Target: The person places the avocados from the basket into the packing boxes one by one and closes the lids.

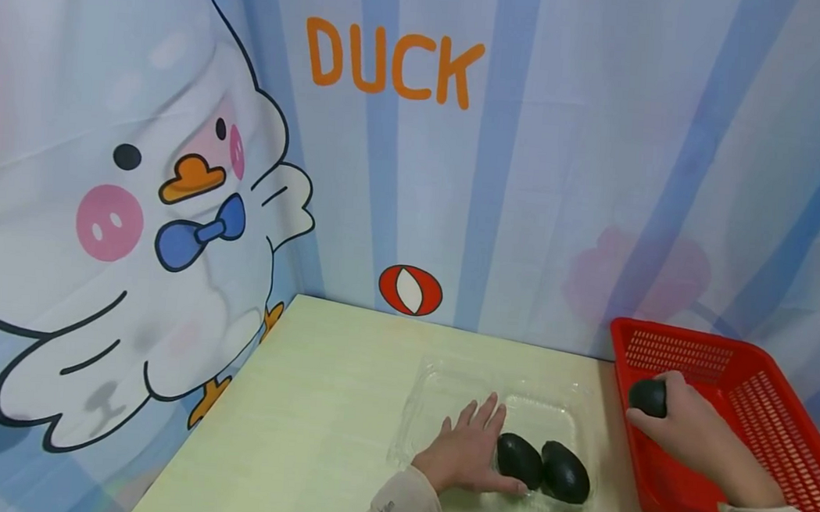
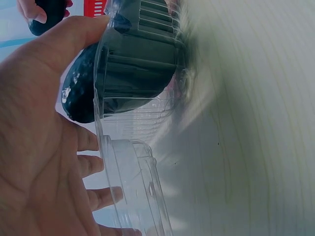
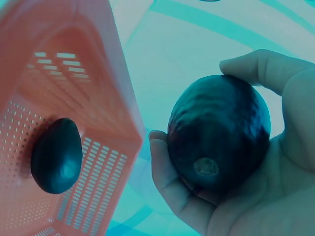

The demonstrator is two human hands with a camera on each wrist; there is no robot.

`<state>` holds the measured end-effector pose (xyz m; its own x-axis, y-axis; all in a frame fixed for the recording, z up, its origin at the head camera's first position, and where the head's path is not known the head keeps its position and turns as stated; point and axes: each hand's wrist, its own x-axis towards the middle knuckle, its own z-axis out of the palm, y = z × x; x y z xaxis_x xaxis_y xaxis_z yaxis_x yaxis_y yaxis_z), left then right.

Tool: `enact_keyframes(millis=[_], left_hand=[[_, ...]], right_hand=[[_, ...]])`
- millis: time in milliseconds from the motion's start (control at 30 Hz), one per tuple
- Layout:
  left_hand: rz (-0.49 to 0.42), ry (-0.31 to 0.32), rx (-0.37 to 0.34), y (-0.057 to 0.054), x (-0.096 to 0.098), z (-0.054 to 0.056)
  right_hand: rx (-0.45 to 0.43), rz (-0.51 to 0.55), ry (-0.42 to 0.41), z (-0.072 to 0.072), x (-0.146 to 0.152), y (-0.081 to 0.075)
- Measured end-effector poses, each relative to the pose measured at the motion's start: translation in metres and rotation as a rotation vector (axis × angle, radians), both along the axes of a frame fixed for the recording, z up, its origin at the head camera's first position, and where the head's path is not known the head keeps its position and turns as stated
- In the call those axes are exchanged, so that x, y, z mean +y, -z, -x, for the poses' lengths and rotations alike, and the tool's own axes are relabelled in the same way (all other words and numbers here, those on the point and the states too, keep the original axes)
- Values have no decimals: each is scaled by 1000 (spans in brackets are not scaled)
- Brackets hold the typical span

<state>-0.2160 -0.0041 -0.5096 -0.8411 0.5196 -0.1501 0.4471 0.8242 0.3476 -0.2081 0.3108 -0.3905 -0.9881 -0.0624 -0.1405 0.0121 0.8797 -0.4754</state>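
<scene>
My right hand (image 1: 685,425) grips a dark avocado (image 3: 216,132) at the left rim of a red basket (image 1: 677,492), thumb and fingers curled round it. Another avocado (image 3: 58,156) lies inside the basket in the right wrist view; in the head view it is hidden. With fingers spread and fairly straight, my left hand (image 1: 465,447) rests on a clear plastic clamshell container (image 1: 541,409). Its thumb (image 2: 74,37) touches the rim in the left wrist view. Two dark avocados, one near the left hand (image 1: 520,460) and one farther right (image 1: 566,473), sit side by side in the container.
Everything stands on a pale wooden table (image 1: 266,412), with the basket right of the container. Behind it hangs a blue striped cloth (image 1: 549,178) printed with DUCK lettering and a cartoon duck (image 1: 133,286) at the left.
</scene>
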Motion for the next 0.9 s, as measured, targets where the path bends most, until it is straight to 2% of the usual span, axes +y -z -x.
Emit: enact_keyframes(millis=[367,633,900], left_hand=[[8,0,8,2,0,2],[16,-13,-4,3,2,2],[17,-11,-6,3,2,2]], right_hand=[[-24,60,-9,-7,-32,5],[13,68,-60,-12,-65,6],[62,74,-77,-11,-93,13]])
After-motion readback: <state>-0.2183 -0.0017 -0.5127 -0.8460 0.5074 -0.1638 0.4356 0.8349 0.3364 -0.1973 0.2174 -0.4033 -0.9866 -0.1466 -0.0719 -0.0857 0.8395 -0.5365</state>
